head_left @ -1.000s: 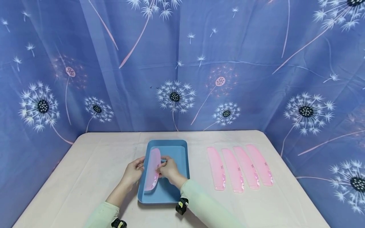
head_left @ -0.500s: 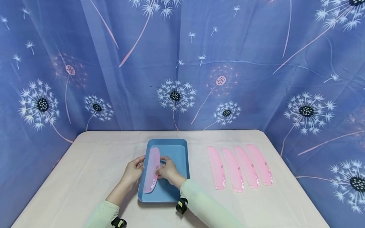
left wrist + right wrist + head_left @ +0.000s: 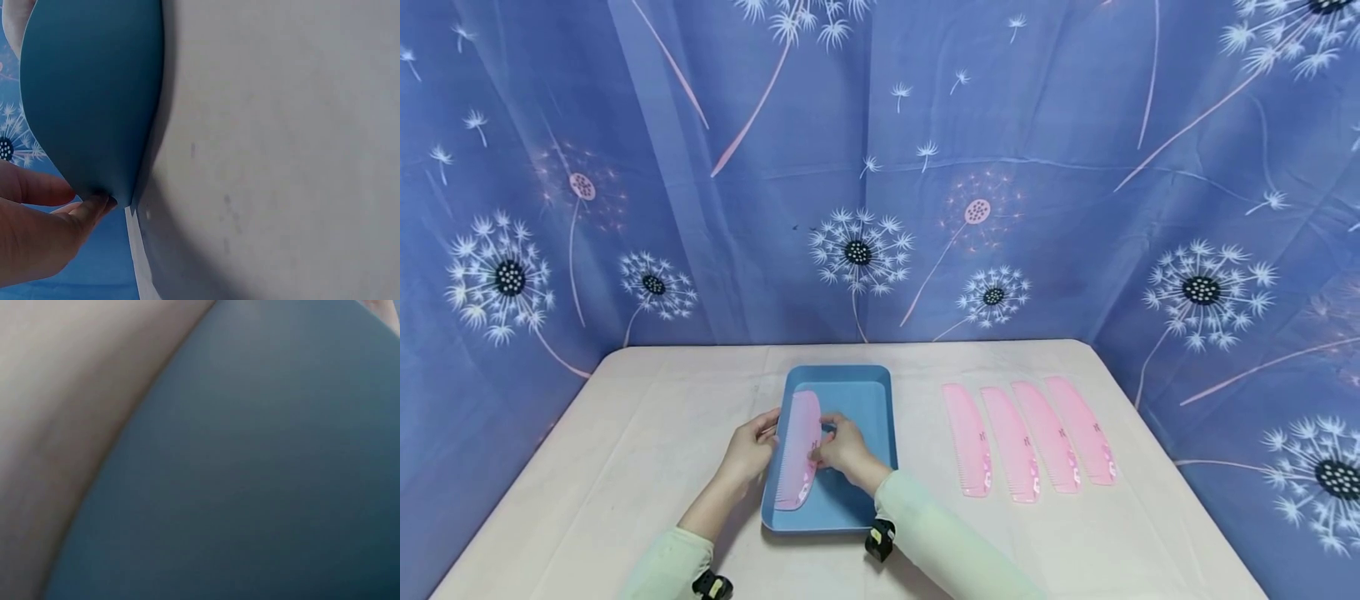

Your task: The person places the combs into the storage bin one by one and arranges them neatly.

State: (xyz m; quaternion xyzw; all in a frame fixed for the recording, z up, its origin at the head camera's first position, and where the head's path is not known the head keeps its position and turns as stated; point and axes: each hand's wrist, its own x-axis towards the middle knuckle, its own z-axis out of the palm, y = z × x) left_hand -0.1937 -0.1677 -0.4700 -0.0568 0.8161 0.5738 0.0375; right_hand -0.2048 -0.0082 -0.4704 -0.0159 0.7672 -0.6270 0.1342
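A pink comb (image 3: pixel 797 454) lies lengthwise in the left part of a blue tray (image 3: pixel 861 500), its teeth facing left. My right hand (image 3: pixel 848 454) pinches the comb's curved back near the middle, thumb on top. At the tray's left side, my left hand (image 3: pixel 747 450) grips the rim. In the left wrist view, the left hand's fingers (image 3: pixel 94 209) pinch the end of the blue tray wall (image 3: pixel 94 94). Mostly the blue tray floor (image 3: pixel 250 462) fills the right wrist view, and the comb is out of sight there.
Several more pink combs (image 3: pixel 967 442) lie side by side on the white-covered table (image 3: pixel 647 433), right of the tray. A blue dandelion-print curtain (image 3: pixel 775 250) hangs behind and along both sides of the table.
The comb has lowered toward the tray floor and shifted slightly left at its near end, turning flatter. Both hands keep nearly the same places.
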